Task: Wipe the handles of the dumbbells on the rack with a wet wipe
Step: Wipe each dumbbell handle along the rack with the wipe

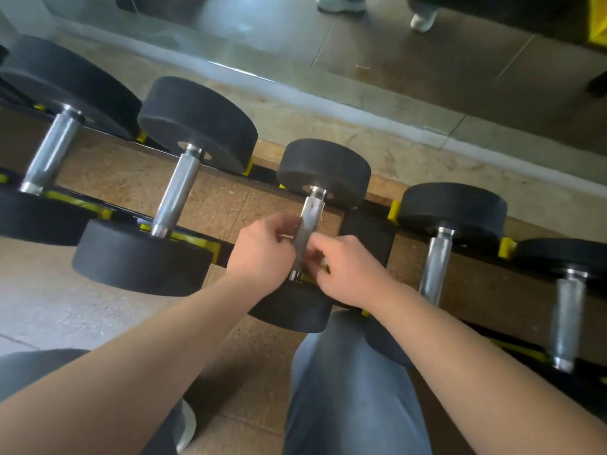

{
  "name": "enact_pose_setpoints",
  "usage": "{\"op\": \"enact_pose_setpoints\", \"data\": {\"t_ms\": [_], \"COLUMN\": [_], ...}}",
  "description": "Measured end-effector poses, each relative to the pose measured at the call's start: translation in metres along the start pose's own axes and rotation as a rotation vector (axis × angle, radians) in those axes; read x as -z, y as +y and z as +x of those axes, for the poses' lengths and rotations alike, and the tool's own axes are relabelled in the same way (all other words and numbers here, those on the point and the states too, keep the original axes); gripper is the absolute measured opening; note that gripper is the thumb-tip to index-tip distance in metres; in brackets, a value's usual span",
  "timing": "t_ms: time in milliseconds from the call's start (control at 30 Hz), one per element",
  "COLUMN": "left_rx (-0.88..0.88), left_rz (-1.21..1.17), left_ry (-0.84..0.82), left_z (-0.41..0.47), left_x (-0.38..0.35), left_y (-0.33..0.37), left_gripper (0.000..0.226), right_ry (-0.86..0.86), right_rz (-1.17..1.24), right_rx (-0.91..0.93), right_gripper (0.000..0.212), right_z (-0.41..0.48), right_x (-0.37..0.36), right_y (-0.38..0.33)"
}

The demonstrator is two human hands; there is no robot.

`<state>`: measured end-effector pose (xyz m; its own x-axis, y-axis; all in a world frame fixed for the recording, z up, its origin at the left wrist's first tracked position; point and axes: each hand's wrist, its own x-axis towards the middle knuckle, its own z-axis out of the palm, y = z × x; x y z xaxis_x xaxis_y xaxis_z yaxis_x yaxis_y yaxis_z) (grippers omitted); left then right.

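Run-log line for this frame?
left hand: at middle dumbbell handle | right hand: same handle, lower end | wet wipe: not discernible | grip: unclear

Head view, steeply down, close.

Low black rack (pixel 369 231) with yellow stops (pixel 394 210); five black dumbbells (pixel 197 126) side by side across its rails

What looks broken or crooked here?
Nothing stands out. The dumbbells lie side by side on the rack, none fallen. The left hand and right hand hold the middle handle.
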<state>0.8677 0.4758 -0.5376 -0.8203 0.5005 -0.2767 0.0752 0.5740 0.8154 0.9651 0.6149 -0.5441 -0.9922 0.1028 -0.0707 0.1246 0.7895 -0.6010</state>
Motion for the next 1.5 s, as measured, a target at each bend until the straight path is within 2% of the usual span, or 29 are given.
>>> {"op": "enact_pose_setpoints", "data": {"t_ms": [133, 167, 233, 333, 400, 500, 600, 667, 733, 800, 867, 933, 1000, 1033, 1067, 1133, 1233, 1267, 1300, 1333, 1400, 1467, 1500], "left_rx": [0.02, 0.032, 0.051, 0.065, 0.093, 0.112, 0.125, 0.13, 0.128, 0.123, 0.12, 0.118, 0.117, 0.116, 0.113, 0.111, 0.116, 0.116, 0.117, 0.119, 0.118, 0.118, 0.12], "left_rz": [-0.012, -0.026, -0.059, -0.107, -0.136, -0.148, -0.126, -0.116, -0.112, -0.125, -0.139, -0.139, -0.137, -0.135, -0.134, -0.133, -0.157, -0.161, -0.158, -0.151, -0.129, -0.123, -0.123], "left_ry": [-0.007, -0.016, -0.042, -0.051, -0.048, -0.045, -0.061, -0.066, -0.072, -0.066, -0.053, -0.051, -0.053, -0.05, -0.049, -0.058, -0.045, -0.038, -0.036, -0.039, -0.04, -0.038, -0.038], "left_z": [0.004, 0.003, 0.003, 0.003, 0.005, 0.005, 0.004, 0.004, 0.004, 0.004, 0.004, 0.004, 0.004, 0.004, 0.003, 0.004, 0.005, 0.005, 0.005, 0.005, 0.005, 0.005, 0.005], "left_x": [-0.001, 0.0, 0.001, 0.003, 0.003, 0.002, 0.003, 0.003, 0.002, 0.001, 0.002, 0.002, 0.002, 0.002, 0.002, 0.002, 0.001, 0.001, 0.001, 0.001, 0.001, 0.001, 0.001], "left_y": [0.0, -0.001, -0.002, -0.003, -0.003, -0.001, 0.002, 0.002, 0.001, 0.0, 0.0, 0.0, 0.001, 0.001, 0.001, 0.0, -0.001, -0.001, 0.0, 0.0, 0.001, 0.002, 0.002], "left_gripper": [0.051, 0.051, 0.052, 0.056, 0.057, 0.056, 0.056, 0.057, 0.058, 0.058, 0.058, 0.054, 0.052, 0.052, 0.053, 0.052, 0.048, 0.048, 0.048, 0.049, 0.051, 0.052, 0.053], "right_ry": [0.439, 0.495, 0.441, 0.118, 0.008, 0.078, 0.31, 0.363, 0.192, -0.079, -0.25, -0.192, 0.049, 0.165, 0.22, 0.128, -0.29, -0.373, -0.369, -0.293, -0.017, 0.228, 0.29], "right_rz": [0.035, 0.039, 0.075, 0.119, 0.133, 0.298, 0.657, 0.68, 0.52, 0.37, 0.322, 0.517, 0.88, 1.04, 1.103, 0.953, 0.583, 0.584, 0.63, 0.686, 0.846, 1.046, 1.082], "right_rx": [-0.174, -0.192, -0.211, -0.247, -0.313, -0.496, -0.699, -0.715, -0.643, -0.581, -0.583, -0.73, -0.903, -0.923, -0.901, -0.801, -0.728, -0.747, -0.78, -0.826, -0.911, -0.897, -0.868], "right_gripper": [0.003, 0.004, 0.005, 0.005, 0.005, 0.014, 0.01, 0.01, 0.014, 0.016, 0.02, 0.022, 0.026, 0.027, 0.028, 0.029, 0.019, 0.016, 0.015, 0.016, 0.017, 0.014, 0.015], "right_z": [0.029, 0.033, 0.028, 0.006, -0.001, 0.012, 0.037, 0.044, 0.037, 0.025, 0.022, 0.033, 0.048, 0.055, 0.058, 0.054, 0.032, 0.026, 0.023, 0.024, 0.031, 0.041, 0.043], "right_x": [0.002, 0.002, 0.0, -0.008, -0.014, -0.011, 0.005, 0.007, 0.003, -0.008, -0.012, -0.01, -0.002, 0.002, 0.006, 0.011, 0.009, 0.008, 0.007, 0.007, 0.011, 0.019, 0.021], "right_y": [0.012, 0.013, 0.012, 0.004, 0.001, -0.001, 0.003, 0.007, 0.003, -0.003, 0.0, 0.007, 0.016, 0.019, 0.02, 0.02, 0.013, 0.011, 0.009, 0.007, 0.006, 0.007, 0.007]}}
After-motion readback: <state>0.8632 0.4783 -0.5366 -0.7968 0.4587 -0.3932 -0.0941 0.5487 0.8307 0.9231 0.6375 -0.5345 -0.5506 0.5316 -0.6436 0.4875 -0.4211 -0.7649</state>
